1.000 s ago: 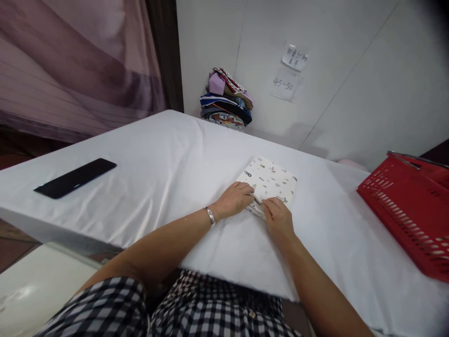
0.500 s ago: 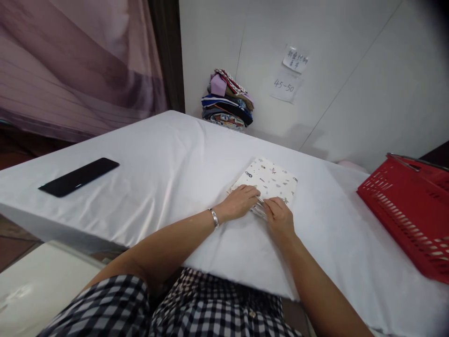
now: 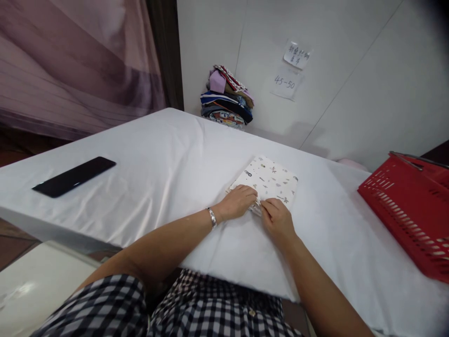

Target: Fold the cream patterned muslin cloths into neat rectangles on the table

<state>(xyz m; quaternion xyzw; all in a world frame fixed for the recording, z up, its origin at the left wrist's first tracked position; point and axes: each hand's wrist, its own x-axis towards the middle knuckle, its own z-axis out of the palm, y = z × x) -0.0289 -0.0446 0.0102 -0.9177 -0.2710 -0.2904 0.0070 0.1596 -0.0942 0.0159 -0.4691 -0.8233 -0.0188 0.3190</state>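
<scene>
A folded white cloth [image 3: 270, 178] with small printed figures lies flat on the white-covered table in front of me. My left hand [image 3: 239, 202], with a silver bracelet [image 3: 212, 218] at the wrist, pinches the cloth's near edge on the left. Close beside it, my right hand [image 3: 278, 219] grips the same near edge with thumb and fingers. Between the two hands the layered edge is slightly bunched. My fingertips partly cover that edge.
A black phone-like slab [image 3: 75, 177] lies on the table [image 3: 140, 140] at left. Stacked folded fabrics [image 3: 227, 100] stand against the wall at the back. A red plastic basket [image 3: 409, 210] with a metal handle sits at right. Paper notes [image 3: 285, 83] hang on the wall.
Both hands stay at the cloth's near edge, with only a slight shift of the fingers. The camera view has moved a little; the cloth lies where it was.
</scene>
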